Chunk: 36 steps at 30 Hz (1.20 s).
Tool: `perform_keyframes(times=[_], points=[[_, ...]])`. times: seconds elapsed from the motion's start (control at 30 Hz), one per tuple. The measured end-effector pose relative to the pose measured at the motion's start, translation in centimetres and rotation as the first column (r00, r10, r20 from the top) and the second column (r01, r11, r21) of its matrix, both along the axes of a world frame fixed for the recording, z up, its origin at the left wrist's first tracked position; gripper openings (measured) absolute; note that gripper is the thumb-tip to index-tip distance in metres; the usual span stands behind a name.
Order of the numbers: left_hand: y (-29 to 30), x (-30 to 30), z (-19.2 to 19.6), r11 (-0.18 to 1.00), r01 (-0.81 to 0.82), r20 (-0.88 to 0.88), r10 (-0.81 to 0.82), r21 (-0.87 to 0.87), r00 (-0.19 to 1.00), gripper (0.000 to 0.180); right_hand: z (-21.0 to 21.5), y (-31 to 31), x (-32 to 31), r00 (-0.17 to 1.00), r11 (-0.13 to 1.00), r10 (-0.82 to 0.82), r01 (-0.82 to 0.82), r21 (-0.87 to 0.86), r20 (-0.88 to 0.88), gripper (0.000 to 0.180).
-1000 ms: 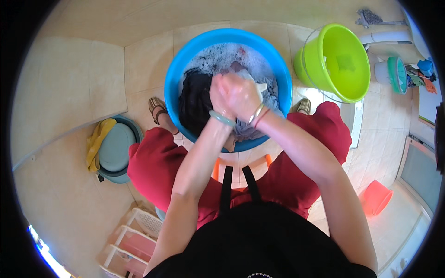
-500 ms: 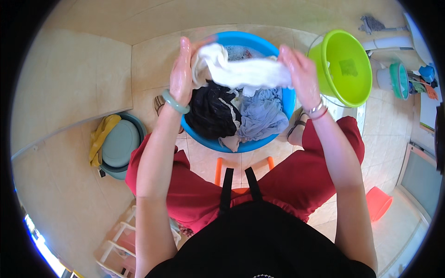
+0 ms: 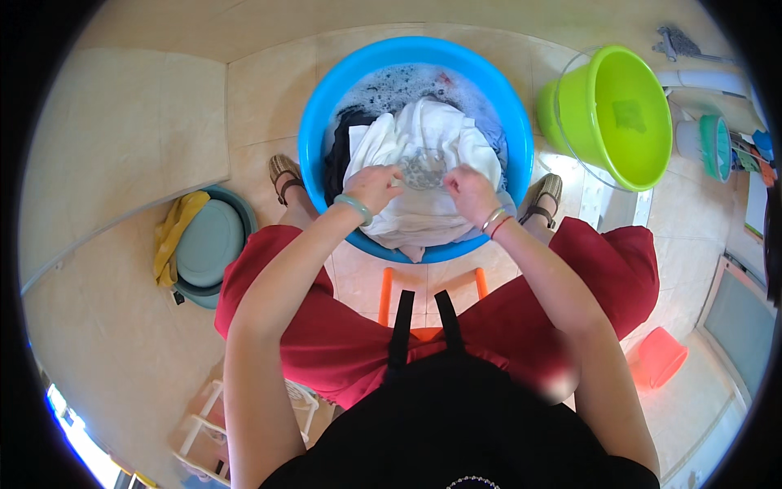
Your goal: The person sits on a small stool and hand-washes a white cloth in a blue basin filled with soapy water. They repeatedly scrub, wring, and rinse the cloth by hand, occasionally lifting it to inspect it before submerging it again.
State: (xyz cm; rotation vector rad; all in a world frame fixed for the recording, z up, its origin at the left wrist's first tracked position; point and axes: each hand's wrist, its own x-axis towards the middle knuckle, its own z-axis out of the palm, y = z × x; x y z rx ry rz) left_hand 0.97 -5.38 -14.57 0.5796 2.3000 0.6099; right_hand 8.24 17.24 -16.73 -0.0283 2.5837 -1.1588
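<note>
A white garment [image 3: 436, 130] with a grey printed patch lies spread over the wet laundry in a round blue basin [image 3: 314, 138]. My left hand [image 3: 375, 187], a jade-green bangle at its wrist, is closed on the cloth left of the patch. To the right of the patch my right hand [image 3: 472, 194] pinches the same garment, its fingers curled in. Dark cloth [image 3: 342, 151] shows under the garment's left side, and pale blue cloth [image 3: 493, 134] at its right. Foamy water [image 3: 399, 81] fills the far part of the basin.
A lime-green bucket [image 3: 562, 114] with a wire handle stands right of the basin. Grey-green basins [image 3: 210, 248] with a yellow cloth [image 3: 175, 236] sit at the left. A coral-red tub [image 3: 660, 359] is at the lower right. My sandalled feet flank the blue basin.
The white garment, stretched between my raised hands before, is now lowered and spread over the laundry. Both hands have come down toward me and nearer each other.
</note>
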Motion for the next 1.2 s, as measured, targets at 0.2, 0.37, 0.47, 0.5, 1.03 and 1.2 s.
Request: perform_keyframes(times=[0.2,0.37,0.47,0.5,1.03,1.2], points=[[2.2,2.9,-0.1,0.959,0.26,-0.106,-0.272,-0.116,0.956,0.023,1.3,0.9,-1.0,0.935,0.921,0.351,-0.355,0.163,0.055,0.024],[0.9,3.3,-2.3,0.996,0.084,-0.144,-0.089,-0.041,0.986,0.014,2.2,-0.8,1.5,0.933,0.901,0.308,-0.223,0.373,-0.185,0.038],[1.2,1.7,-1.9,0.854,-0.407,0.193,0.362,0.325,0.912,0.014,1.2,-0.9,1.2,0.969,0.936,0.181,-0.118,0.331,-0.167,0.035],[1.6,0.3,-0.5,0.765,-0.595,0.453,0.452,0.245,0.768,0.017,0.7,-0.6,0.8,0.981,0.95,0.131,-0.084,0.301,-0.14,0.032],[1.7,-4.3,13.0,0.453,-0.798,0.843,0.162,0.398,0.513,0.033,17.7,4.2,-6.2,0.961,0.962,0.273,-0.273,0.01,0.033,0.052],[2.4,-3.1,16.4,0.34,-0.895,0.945,0.046,0.289,0.322,0.041,16.5,5.4,-6.3,0.968,0.989,0.127,-0.108,-0.099,0.218,0.031]])
